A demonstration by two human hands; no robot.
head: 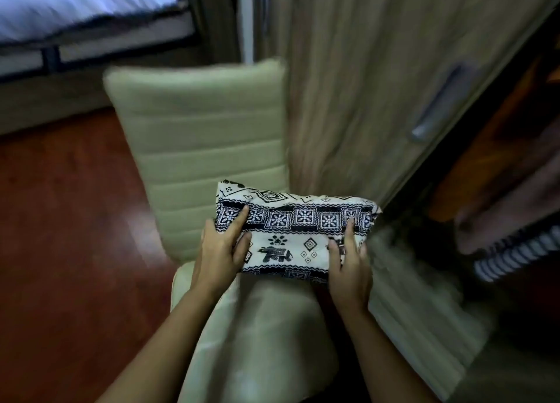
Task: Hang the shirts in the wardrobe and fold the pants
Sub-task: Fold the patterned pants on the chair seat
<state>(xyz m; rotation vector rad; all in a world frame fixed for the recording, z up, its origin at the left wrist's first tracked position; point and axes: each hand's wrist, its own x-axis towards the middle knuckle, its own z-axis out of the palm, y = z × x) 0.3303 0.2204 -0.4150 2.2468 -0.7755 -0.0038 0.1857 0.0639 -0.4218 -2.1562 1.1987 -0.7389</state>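
Both hands were clamped on the folded pants (298,233), left hand (222,246) and right hand (348,261) pinching opposite ends, chair seat (266,327) just below. Folding looked about done; beyond your grip, the wardrobe (500,166) stood open with clothes hanging, more shirts unclear.

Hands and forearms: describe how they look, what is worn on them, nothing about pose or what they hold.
Both the left hand and the right hand are bare: no gloves, and no rings, watch or bracelet show. The forearms are uncovered up to the bottom edge of the frame, so no sleeve is in view. Nails look short and unpainted, though blur limits detail.
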